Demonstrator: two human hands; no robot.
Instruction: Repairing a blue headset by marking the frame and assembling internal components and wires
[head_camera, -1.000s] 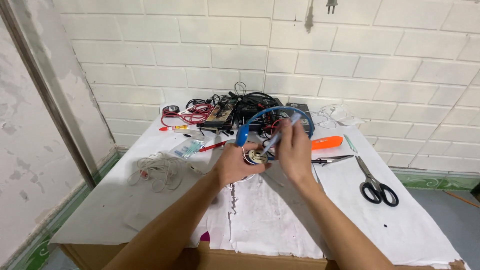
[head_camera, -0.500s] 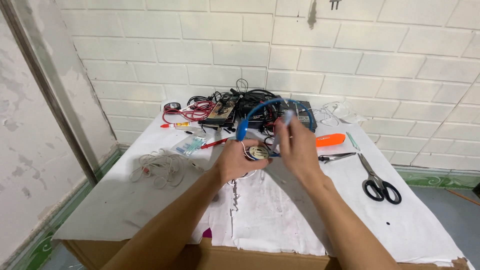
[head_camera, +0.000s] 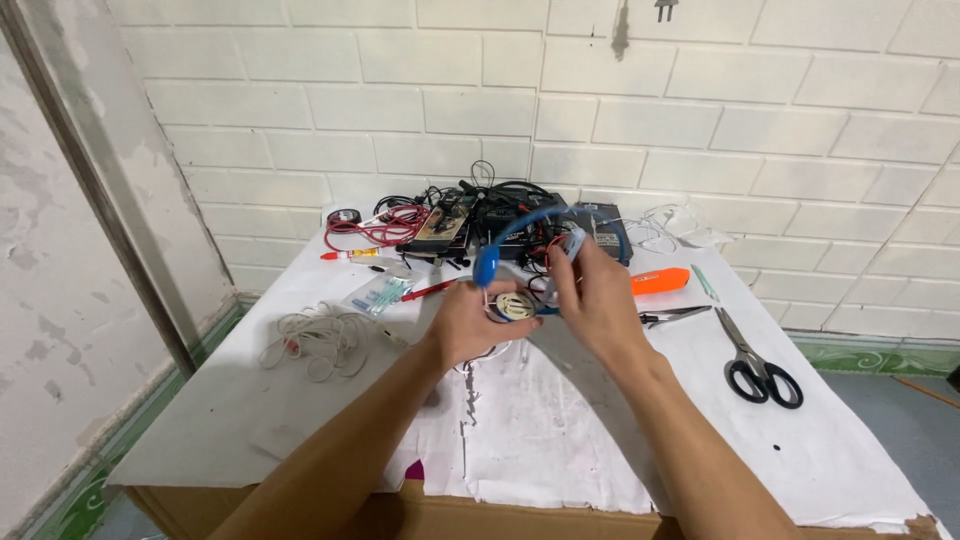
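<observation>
We are holding a blue plastic headset (head_camera: 520, 235) up over the white cloth-covered table (head_camera: 560, 430). Our left hand (head_camera: 470, 325) is gripping its opened round earpiece (head_camera: 517, 305), while our right hand (head_camera: 595, 295) is pinching the headband end. Black-handled scissors (head_camera: 755, 360) are lying well apart to the right, and a coiled white cord (head_camera: 320, 340) is lying to the left.

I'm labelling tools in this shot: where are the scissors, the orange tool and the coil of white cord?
scissors (head_camera: 752, 358), head view, on the pivot above the black handles.
orange tool (head_camera: 660, 281), head view, mid body.
coil of white cord (head_camera: 322, 340), head view, centre of the loops.
</observation>
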